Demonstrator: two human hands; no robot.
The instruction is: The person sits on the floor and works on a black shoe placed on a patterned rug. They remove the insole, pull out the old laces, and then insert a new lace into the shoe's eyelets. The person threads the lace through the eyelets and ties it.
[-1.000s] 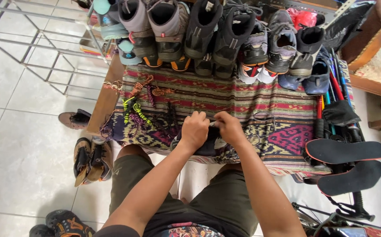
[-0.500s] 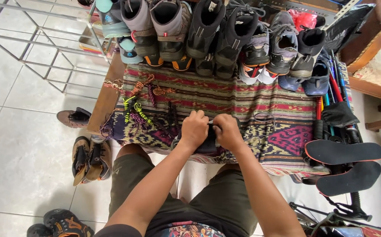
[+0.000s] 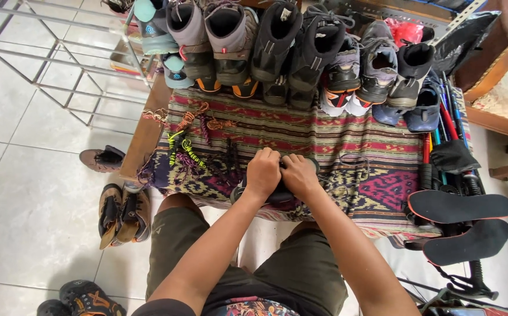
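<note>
Both my hands rest together on a dark shoe (image 3: 277,196) lying at the near edge of a table covered with a striped woven cloth (image 3: 347,146). My left hand (image 3: 263,172) grips the shoe from the left, my right hand (image 3: 299,175) from the right, fingers curled over its top. The hands hide most of the shoe. Several loose laces (image 3: 189,152), yellow-black, purple and orange, lie on the cloth left of my hands.
A row of hiking shoes (image 3: 289,52) lines the table's far edge. Two black insoles (image 3: 462,208) with orange rims lie at the right, beside trekking poles (image 3: 444,126). Shoes (image 3: 119,213) stand on the tiled floor at left. A metal rack (image 3: 49,58) stands far left.
My hands have stayed on the dark shoe and only shifted slightly over it. Nothing else on the table has moved.
</note>
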